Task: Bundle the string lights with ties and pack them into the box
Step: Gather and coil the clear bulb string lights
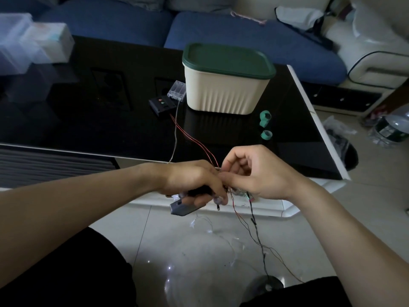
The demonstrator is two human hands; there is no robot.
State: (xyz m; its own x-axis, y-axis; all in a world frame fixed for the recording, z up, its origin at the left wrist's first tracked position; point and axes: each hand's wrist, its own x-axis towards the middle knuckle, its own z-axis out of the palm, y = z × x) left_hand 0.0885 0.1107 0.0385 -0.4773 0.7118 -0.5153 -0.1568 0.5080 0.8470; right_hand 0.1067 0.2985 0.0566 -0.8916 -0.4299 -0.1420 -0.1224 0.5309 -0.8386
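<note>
In front of the table's near edge, my left hand (194,185) grips a bunch of string lights together with a grey battery pack (183,208). My right hand (254,171) pinches the wires at the same bunch. Thin red wires (192,138) run from the bunch up to a black battery box (161,105) on the black table (88,120). A clear battery case (176,93) lies beside it with a silver wire. Loose black and red strands (256,231) hang toward the floor. The cream box with its green lid (225,78) stands shut on the table. Two green tie rolls (265,125) lie to its right.
A blue sofa (243,36) runs behind the table. Clear plastic boxes (26,43) sit at the table's far left. Bags and a clear container (389,129) lie on the tiled floor at the right. My legs in dark clothing fill the bottom of the view.
</note>
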